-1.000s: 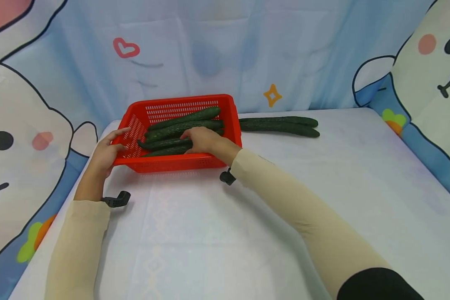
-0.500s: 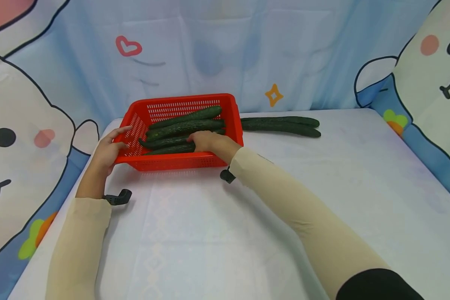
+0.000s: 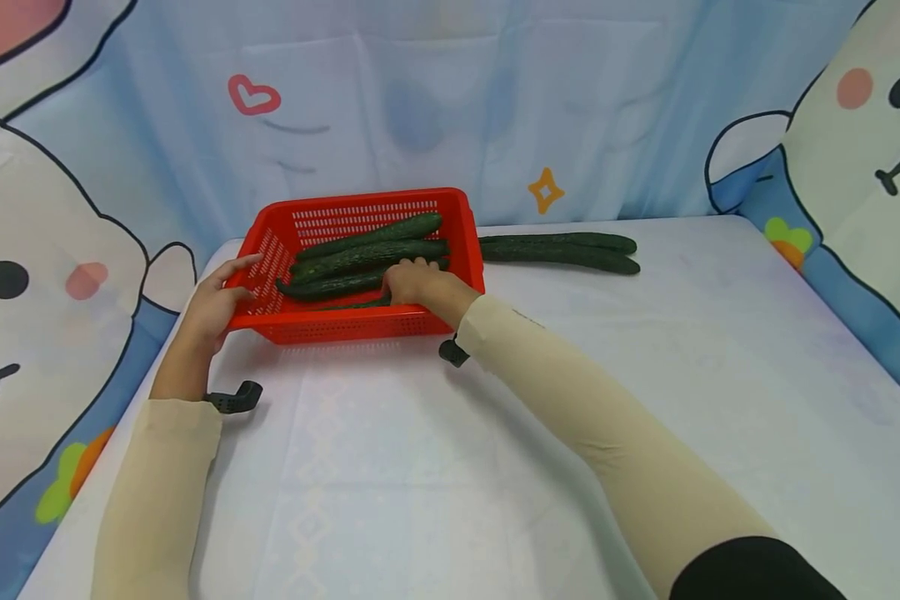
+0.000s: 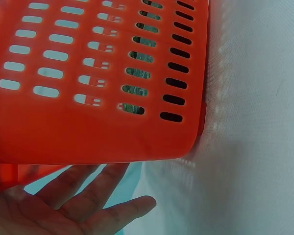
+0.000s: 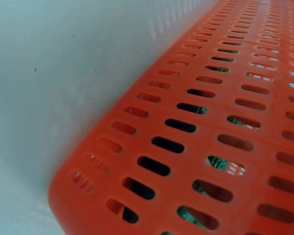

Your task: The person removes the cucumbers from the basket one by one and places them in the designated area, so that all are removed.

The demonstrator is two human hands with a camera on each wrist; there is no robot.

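A red plastic basket (image 3: 345,329) with slotted walls holds several dark green cucumbers (image 3: 371,255). My left hand (image 3: 210,308) rests on its left rim, index finger and thumb over the edge. In the left wrist view, the fingers (image 4: 112,215) of that hand stretch out straight outside the wall. My right hand (image 3: 427,283) is inside the basket at the right, fingers bent down over the end of the nearest cucumber (image 3: 356,306), which the front rim partly hides. The right wrist view looks at the basket's slotted wall (image 5: 186,117); the right hand is hidden there.
More cucumbers (image 3: 570,252) lie on the white tablecloth (image 3: 390,467), just right of the basket. A blue printed curtain (image 3: 420,108) hangs behind the table, and the basket stands near it. Both wrists wear a small black camera (image 3: 240,398).
The nearest cucumber has sunk lower behind the front rim, and less of it shows. The right hand has shifted slightly right, its knuckles higher. The left hand has stayed on the rim.
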